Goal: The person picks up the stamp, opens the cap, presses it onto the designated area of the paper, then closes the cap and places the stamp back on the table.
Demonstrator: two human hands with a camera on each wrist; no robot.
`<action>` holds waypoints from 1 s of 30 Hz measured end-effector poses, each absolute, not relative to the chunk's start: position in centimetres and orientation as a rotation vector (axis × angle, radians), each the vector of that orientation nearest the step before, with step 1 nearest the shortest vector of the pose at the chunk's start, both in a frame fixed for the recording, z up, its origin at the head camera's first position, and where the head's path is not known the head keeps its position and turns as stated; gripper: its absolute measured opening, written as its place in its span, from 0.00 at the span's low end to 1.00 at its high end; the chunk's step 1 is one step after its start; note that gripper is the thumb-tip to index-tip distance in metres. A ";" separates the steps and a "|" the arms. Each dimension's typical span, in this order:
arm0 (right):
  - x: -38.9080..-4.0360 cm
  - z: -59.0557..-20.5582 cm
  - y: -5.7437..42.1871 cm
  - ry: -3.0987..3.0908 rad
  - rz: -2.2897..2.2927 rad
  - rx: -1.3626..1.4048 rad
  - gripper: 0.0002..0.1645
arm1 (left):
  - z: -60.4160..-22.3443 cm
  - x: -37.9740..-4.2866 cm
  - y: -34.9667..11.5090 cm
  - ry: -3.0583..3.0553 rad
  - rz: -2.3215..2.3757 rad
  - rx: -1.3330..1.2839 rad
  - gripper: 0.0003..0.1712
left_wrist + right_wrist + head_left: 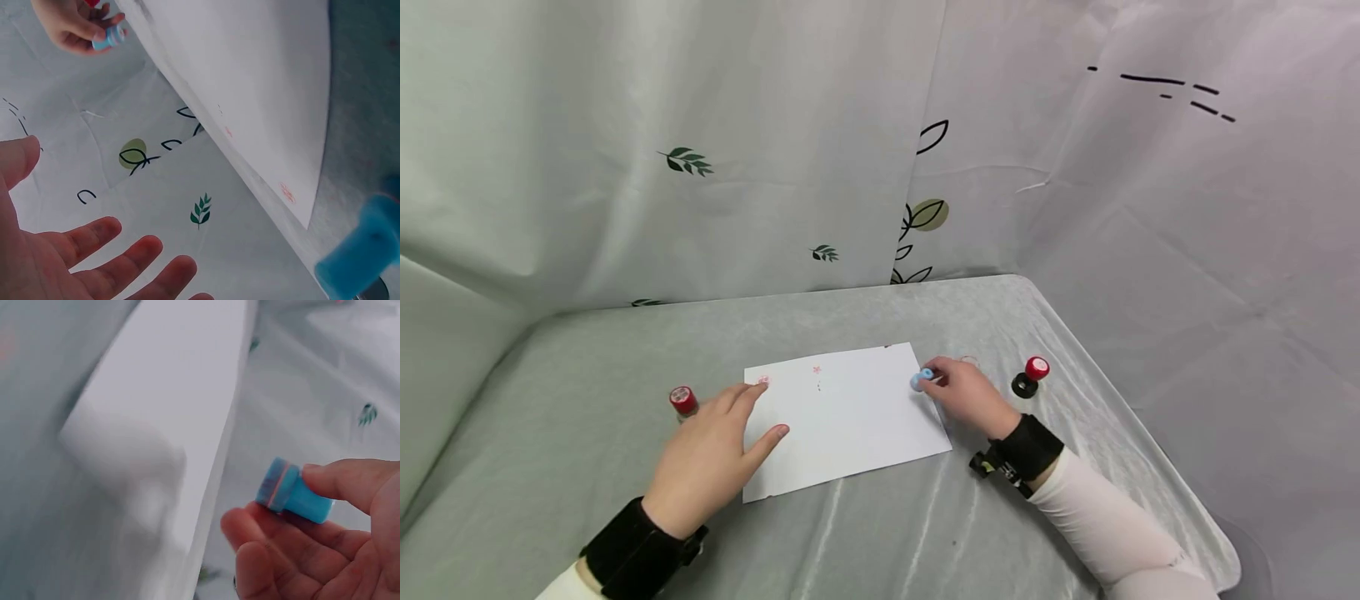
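My right hand [967, 396] pinches a small light-blue stamp [917, 382] between thumb and fingers, over the right edge of a white sheet of paper [850, 425]. In the right wrist view the stamp [294, 492] lies tilted across the fingers, the thumb on its side. My left hand [711, 454] has its fingers spread at the sheet's left edge, holding nothing. Small pink flower prints [817, 369] show near the top of the sheet.
A red-topped stamp [682, 400] stands left of the left hand, partly hidden by it. Another red-topped stamp [1037, 368] and a black round piece [1024, 386] lie right of the right hand. A blurred blue cylinder [356, 256] shows in the left wrist view.
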State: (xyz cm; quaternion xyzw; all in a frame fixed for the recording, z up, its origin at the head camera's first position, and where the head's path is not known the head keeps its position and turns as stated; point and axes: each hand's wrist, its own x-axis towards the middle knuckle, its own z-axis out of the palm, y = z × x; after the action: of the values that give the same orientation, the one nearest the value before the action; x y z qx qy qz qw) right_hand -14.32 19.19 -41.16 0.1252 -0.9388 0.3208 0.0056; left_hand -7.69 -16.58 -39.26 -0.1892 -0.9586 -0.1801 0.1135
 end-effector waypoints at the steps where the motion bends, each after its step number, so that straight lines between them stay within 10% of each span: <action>1: -14.3 -41.1 18.5 -2.924 1.065 0.423 0.11 | -39.3 -7.7 -16.4 -2.817 -0.540 -0.557 0.38; 30: -10.9 -37.4 7.7 -2.712 2.114 0.794 0.09 | -38.9 -8.3 -12.0 -2.660 -0.575 -0.762 0.26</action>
State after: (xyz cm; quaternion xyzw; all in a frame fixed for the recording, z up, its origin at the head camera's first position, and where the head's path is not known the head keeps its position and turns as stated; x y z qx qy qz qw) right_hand -10.90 7.70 -37.41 0.2207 -0.7542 0.5877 -0.1925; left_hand -8.25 -12.04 -38.94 -0.2662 -0.9295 -0.2008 0.1573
